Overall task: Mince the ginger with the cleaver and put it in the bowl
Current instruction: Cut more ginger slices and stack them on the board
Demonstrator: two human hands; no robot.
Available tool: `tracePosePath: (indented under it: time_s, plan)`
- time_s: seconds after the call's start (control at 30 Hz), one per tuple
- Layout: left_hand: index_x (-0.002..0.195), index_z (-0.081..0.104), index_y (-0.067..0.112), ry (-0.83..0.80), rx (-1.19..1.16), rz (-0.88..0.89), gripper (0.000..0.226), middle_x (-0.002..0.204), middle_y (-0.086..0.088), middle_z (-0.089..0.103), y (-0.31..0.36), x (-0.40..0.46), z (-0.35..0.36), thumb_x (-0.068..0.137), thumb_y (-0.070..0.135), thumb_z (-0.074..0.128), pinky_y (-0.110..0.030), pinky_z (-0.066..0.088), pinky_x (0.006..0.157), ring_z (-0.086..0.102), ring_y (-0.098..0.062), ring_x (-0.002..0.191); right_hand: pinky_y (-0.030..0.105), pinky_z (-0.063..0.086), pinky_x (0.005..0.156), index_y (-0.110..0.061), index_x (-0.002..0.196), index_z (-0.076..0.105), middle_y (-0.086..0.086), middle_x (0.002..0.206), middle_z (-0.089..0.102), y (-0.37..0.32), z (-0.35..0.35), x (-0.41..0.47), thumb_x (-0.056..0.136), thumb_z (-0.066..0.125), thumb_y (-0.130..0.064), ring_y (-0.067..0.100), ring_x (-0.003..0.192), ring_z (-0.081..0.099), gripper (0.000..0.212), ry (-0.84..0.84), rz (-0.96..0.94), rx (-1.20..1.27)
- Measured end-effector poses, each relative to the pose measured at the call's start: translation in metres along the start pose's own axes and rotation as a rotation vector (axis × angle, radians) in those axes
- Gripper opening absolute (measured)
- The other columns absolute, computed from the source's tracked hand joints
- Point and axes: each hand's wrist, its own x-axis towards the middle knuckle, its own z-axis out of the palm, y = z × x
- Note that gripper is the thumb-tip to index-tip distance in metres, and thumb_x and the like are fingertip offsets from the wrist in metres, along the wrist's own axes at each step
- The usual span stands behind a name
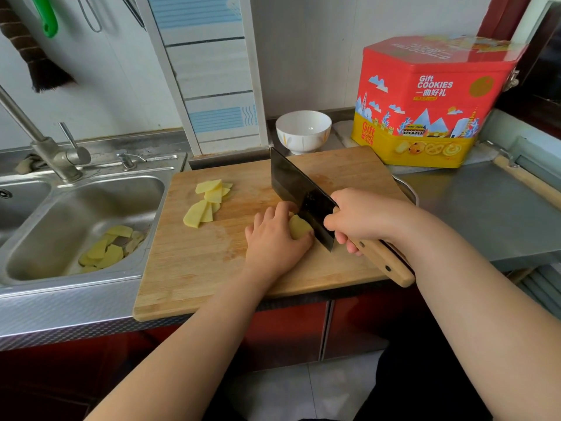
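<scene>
A peeled yellow ginger piece (299, 226) lies on the wooden cutting board (212, 268), pinned under my left hand (273, 238). My right hand (361, 220) grips the wooden handle of the dark cleaver (299, 196), whose blade stands edge-down right beside the ginger piece and my left fingers. Several cut ginger slices (206, 202) lie in a loose pile on the left part of the board. The white bowl (303, 130) stands empty just behind the board.
A steel sink (76, 214) to the left holds ginger peelings (106, 249), with a tap (45, 144) behind it. A red and yellow cookie tin (431, 101) stands at the back right on the steel counter (485, 208).
</scene>
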Motion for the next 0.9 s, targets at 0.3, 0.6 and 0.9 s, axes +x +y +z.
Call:
tracePosePath:
  time_s: [0.3,0.6,0.9]
  plan:
    - [0.123,0.043,0.026,0.017,0.009,0.08,0.057,0.122,0.005,0.055,-0.007,-0.002,-0.001,0.078,0.054,0.064,-0.037,0.035,0.094,0.045,-0.022,0.114,0.028,0.047,0.047,-0.006,0.134,0.043,0.009,0.069,0.056,0.006,0.002,0.006,0.093,0.046,-0.006,0.015,0.048,0.05,0.041,0.013,0.015,0.115]
    - [0.118,0.047,0.024,0.133,0.042,0.06,0.055,0.116,0.004,0.06,-0.02,0.001,-0.007,0.077,0.056,0.067,-0.034,0.037,0.09,0.05,-0.023,0.11,0.031,0.051,0.053,-0.022,0.081,0.043,0.009,0.072,0.056,-0.007,0.0,0.014,0.09,0.047,-0.008,0.018,0.052,0.051,0.018,-0.032,-0.08,-0.003]
    - [0.103,0.057,0.025,0.038,-0.035,0.383,0.028,0.112,0.006,0.05,-0.033,0.012,-0.024,0.083,0.041,0.07,-0.026,0.044,0.079,0.048,-0.01,0.094,0.028,0.049,0.048,-0.004,0.111,0.049,0.011,0.074,0.061,-0.015,0.002,0.019,0.092,0.048,-0.01,0.018,0.052,0.054,0.021,-0.006,-0.015,-0.07]
